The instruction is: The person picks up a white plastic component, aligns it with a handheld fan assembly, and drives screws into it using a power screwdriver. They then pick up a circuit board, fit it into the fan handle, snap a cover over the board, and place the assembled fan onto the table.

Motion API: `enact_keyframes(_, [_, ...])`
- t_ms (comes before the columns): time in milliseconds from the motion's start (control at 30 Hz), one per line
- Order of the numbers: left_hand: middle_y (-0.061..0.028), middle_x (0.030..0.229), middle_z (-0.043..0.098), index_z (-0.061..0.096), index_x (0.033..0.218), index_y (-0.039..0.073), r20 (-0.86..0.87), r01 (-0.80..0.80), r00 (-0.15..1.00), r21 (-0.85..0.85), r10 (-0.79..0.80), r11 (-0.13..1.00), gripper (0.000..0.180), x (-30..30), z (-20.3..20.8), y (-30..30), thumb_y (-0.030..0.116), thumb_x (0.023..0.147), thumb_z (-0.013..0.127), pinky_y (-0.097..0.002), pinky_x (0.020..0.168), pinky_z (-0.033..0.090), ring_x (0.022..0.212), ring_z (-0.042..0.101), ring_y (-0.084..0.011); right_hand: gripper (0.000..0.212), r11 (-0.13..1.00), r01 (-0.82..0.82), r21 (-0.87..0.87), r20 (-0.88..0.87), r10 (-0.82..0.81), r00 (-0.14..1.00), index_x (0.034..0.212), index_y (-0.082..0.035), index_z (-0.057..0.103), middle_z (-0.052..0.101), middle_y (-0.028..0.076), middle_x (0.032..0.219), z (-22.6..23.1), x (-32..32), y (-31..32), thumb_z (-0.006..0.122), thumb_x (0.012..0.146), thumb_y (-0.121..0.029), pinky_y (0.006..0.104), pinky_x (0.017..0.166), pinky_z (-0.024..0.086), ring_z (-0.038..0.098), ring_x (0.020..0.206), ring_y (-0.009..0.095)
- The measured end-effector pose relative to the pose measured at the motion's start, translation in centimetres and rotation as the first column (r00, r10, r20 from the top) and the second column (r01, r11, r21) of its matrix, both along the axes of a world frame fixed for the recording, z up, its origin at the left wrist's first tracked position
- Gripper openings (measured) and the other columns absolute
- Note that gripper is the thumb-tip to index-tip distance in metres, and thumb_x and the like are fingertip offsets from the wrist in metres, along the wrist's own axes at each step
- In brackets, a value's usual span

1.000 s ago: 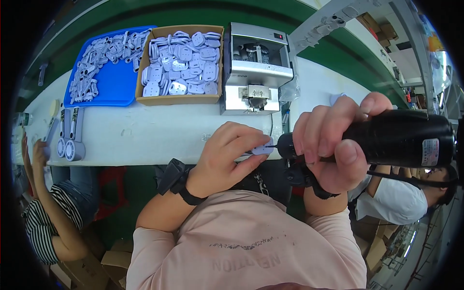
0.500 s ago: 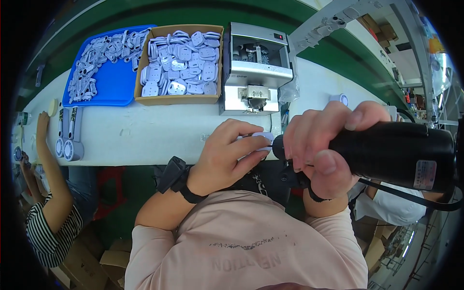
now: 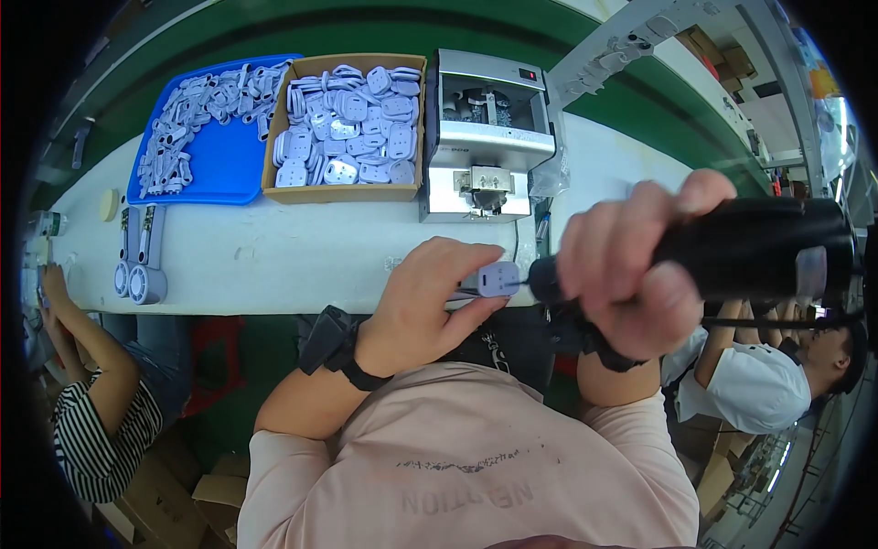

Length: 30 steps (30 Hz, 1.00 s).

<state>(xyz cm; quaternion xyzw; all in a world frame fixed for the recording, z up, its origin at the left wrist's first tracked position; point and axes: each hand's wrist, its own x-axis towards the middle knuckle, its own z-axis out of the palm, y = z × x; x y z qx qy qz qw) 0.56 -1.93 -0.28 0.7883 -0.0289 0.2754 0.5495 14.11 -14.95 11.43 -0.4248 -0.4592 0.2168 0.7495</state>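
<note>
Near the front edge of the table, my left hand (image 3: 430,293) pinches a small pale lilac plastic housing (image 3: 498,279) between thumb and fingers. Its flat face with small holes is turned up. My right hand (image 3: 631,270) is wrapped round a black electric screwdriver (image 3: 754,247), held level and slightly blurred by motion. The screwdriver's tip points left and meets the housing's right side; whether it sits in a hole is too small to tell. A black band with a block-shaped device (image 3: 331,339) is on my left wrist.
Beyond my hands stand a cardboard box (image 3: 343,193) of similar housings, a blue tray (image 3: 219,165) of narrow parts and a silver screw feeder (image 3: 489,137). Two lilac long-handled pieces with round ends (image 3: 146,284) lie left. Co-workers sit at left (image 3: 101,403) and right (image 3: 759,384).
The housing has turned so more of its face shows, and my left fingers have spread to its edges. My right hand and the screwdriver have shifted slightly.
</note>
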Motion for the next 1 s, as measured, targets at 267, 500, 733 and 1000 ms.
enact_keyframes(267, [-0.013, 0.111, 0.073, 0.068, 0.121, 0.005, 0.033, -0.004, 0.999, -0.005, 0.005, 1.0, 0.043, -0.3, -0.1, -0.3, 0.011, 0.082, 0.086, -0.0435, 0.085, 0.055, 0.098, 0.069, -0.0351, 0.043, 0.906, 0.364, -0.215, -0.012, -0.375, 0.927, 0.126, -0.005, 0.05, 0.063, 0.007, 0.083, -6.7, 3.0, 4.4, 0.068, 0.089, 0.006, 0.034, 0.063, 0.053, 0.061, 0.064, 0.018])
enact_keyframes(500, [-0.0125, 0.112, 0.073, 0.069, 0.119, 0.005, 0.035, -0.021, 0.999, -0.03, 0.022, 0.999, 0.04, -0.1, -0.1, -0.3, 0.011, 0.082, 0.085, -0.0424, 0.086, 0.055, 0.099, 0.069, -0.0345, 0.043, 0.868, 0.311, -0.386, -0.043, -0.354, 0.934, 0.127, -0.005, 0.05, 0.065, 0.008, 0.085, -7.0, 2.2, 2.7, 0.068, 0.089, 0.006, 0.0345, 0.063, 0.054, 0.063, 0.065, 0.018])
enact_keyframes(733, [-0.0148, 0.114, 0.072, 0.068, 0.122, 0.002, 0.046, 0.036, 0.998, 0.013, -0.037, 0.999, 0.043, 0.1, -0.2, 0.2, 0.003, 0.083, 0.084, -0.0377, 0.086, 0.055, 0.1, 0.069, -0.0312, 0.05, 0.954, 0.246, 0.171, -0.201, -0.211, 0.957, 0.135, -0.007, 0.044, 0.06, 0.007, 0.075, 0.3, 0.4, -1.6, 0.07, 0.094, 0.0, 0.0356, 0.058, 0.053, 0.057, 0.057, 0.019])
enact_keyframes(1000, [-0.0142, 0.111, 0.071, 0.068, 0.123, 0.003, 0.016, 0.026, 1.0, 0.014, -0.027, 1.0, 0.045, 0.3, 0.0, -0.3, 0.003, 0.081, 0.084, -0.0369, 0.084, 0.055, 0.099, 0.068, -0.0306, 0.044, 0.992, 0.117, 0.04, 0.036, -0.119, 0.992, 0.142, -0.013, 0.044, 0.052, 0.004, 0.08, 0.0, 0.1, -1.8, 0.06, 0.102, -0.015, 0.0352, 0.06, 0.047, 0.052, 0.061, 0.017])
